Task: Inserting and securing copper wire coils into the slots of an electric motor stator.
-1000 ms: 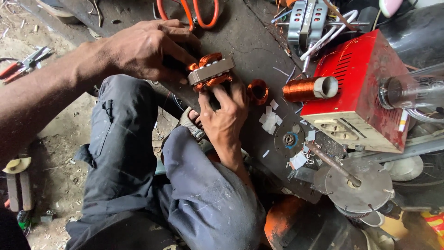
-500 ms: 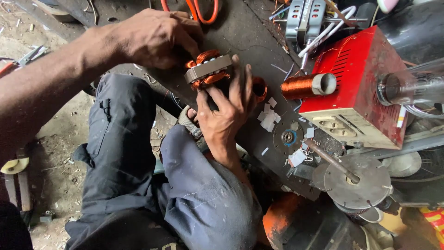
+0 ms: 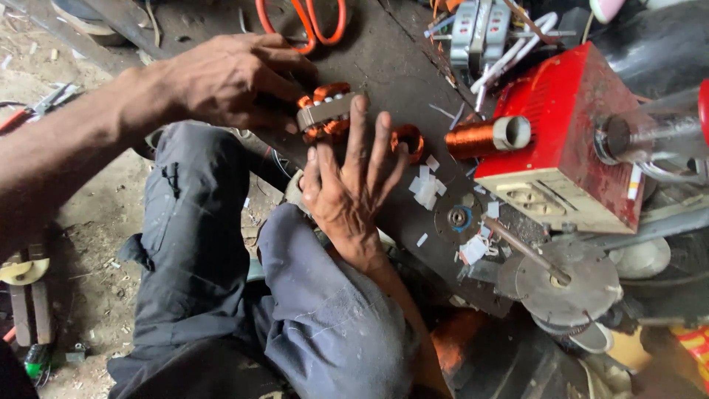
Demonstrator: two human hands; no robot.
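My left hand [image 3: 221, 81] reaches in from the left and grips a small motor stator [image 3: 325, 112], a grey metal core with copper windings at both ends, resting on the dark board [image 3: 391, 59]. My right hand [image 3: 347, 188] lies flat just below it, fingers spread. Its index fingertip touches the stator's right end. The other fingers point toward a small copper coil [image 3: 408, 140] lying beside the stator. Nothing is held in the right hand.
A red box-shaped machine [image 3: 561, 140] with a copper wire spool [image 3: 480, 137] stands to the right. Orange-handled cutters [image 3: 310, 22] lie at the top, white paper scraps [image 3: 425, 188] and a metal disc [image 3: 561, 284] at the lower right. My grey-trousered knees [image 3: 221, 244] sit below.
My right hand has slid up from under the stator and opened out, its fingers now spread flat. The left hand keeps its grip on the stator.
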